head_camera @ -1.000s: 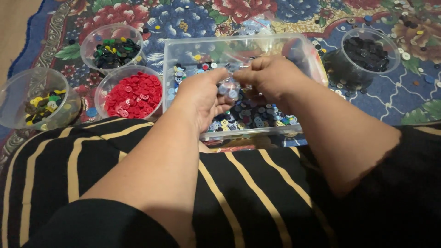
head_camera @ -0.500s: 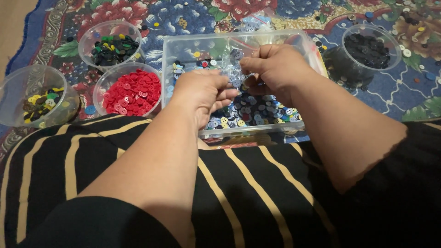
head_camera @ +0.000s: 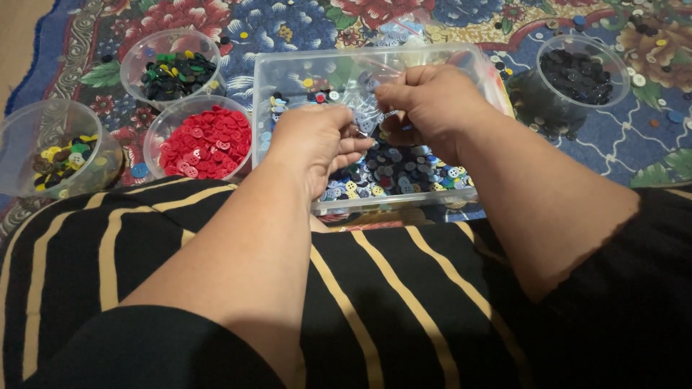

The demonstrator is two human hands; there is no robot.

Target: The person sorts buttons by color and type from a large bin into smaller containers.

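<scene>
A clear rectangular plastic box (head_camera: 285, 75) stands on the carpet just past my knees, holding several mixed buttons in blue, white, yellow and dark colours. Both hands hover over it. My left hand (head_camera: 313, 144) and my right hand (head_camera: 429, 108) pinch a small clear plastic bag of pale blue buttons (head_camera: 366, 108) between them, above the box's middle. The bag is partly hidden by my fingers.
A round clear tub of red buttons (head_camera: 198, 140) sits left of the box. Behind it is a tub of green and black buttons (head_camera: 173, 68). A tub of yellow and dark buttons (head_camera: 58, 155) stands far left, a tub of black buttons (head_camera: 577, 72) at right. Loose buttons lie on the flowered carpet (head_camera: 649, 137).
Both hands have lifted a little and shifted toward the box's far side, still working the small bag between the fingers. The tubs have not moved.
</scene>
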